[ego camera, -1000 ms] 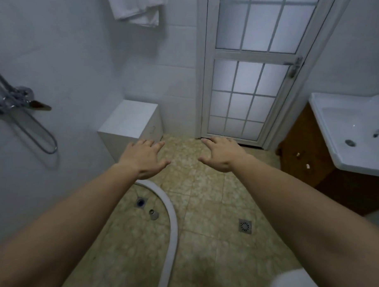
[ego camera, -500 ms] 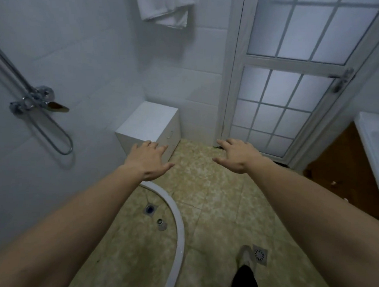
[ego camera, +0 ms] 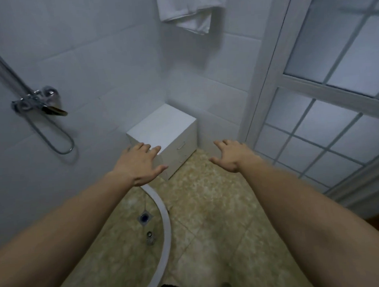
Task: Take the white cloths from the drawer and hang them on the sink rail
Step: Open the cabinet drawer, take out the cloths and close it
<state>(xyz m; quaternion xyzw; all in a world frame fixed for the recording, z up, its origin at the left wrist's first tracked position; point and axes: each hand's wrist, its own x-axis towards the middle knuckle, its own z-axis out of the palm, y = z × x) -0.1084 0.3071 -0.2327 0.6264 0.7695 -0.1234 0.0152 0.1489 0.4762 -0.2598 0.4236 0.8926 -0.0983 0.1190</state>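
A small white drawer cabinet (ego camera: 162, 125) stands on the floor in the corner; its drawers are closed and their small handles show on the front face. My left hand (ego camera: 139, 161) hovers open in front of its near corner, fingers spread, palm down. To the right of the cabinet, above the tiled floor, my right hand (ego camera: 233, 155) is held open and empty. A white cloth (ego camera: 188, 10) hangs high on the wall above the cabinet. The sink and its rail are out of view.
A shower mixer with a looped hose (ego camera: 43, 105) is on the left wall. A white curved shower curb (ego camera: 164, 230) crosses the beige tiled floor, with a floor drain (ego camera: 145, 218) beside it. A frosted-glass door (ego camera: 324, 100) fills the right side.
The view has turned left and moved closer to the cabinet. The sink and wooden vanity have gone out of frame. Both hands stay open and stretched forward.
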